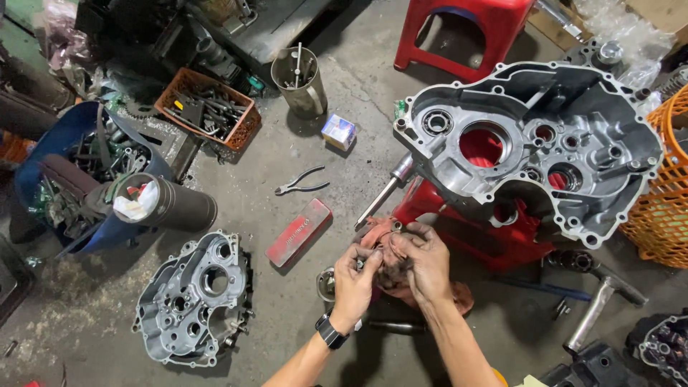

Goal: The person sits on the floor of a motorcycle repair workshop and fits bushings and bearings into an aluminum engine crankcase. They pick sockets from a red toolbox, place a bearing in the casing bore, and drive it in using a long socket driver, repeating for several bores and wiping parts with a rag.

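Far left, I see a blue tub heaped with dark metal parts, its contents too tangled for me to sort out. A black cylinder lies across its rim with white rag stuffed in the mouth. Behind it sits an orange crate of loose tools. Lower down, a cast aluminium crankcase half lies flat on the oily concrete floor, full of round bores.

Toward the middle lie a dented metal can, a small white-and-blue box, grey pliers with handles spread, and a flat red tin.

My left hand, with a black watch at the wrist, and my right hand meet over a grimy reddish rag. Both hands are closed together around a small metal part at the fingertips; it is mostly covered by my fingers, and I cannot tell its shape. The rag bunches beneath and partly under the right palm. Just left of my left hand a round metal piece peeks out, half hidden.

To the right, a larger silver crankcase half rests on a red stool, a steel shaft jutting from it toward my hands. Another red stool stands behind, cut off at the top. An orange mesh basket is clipped by the right edge.
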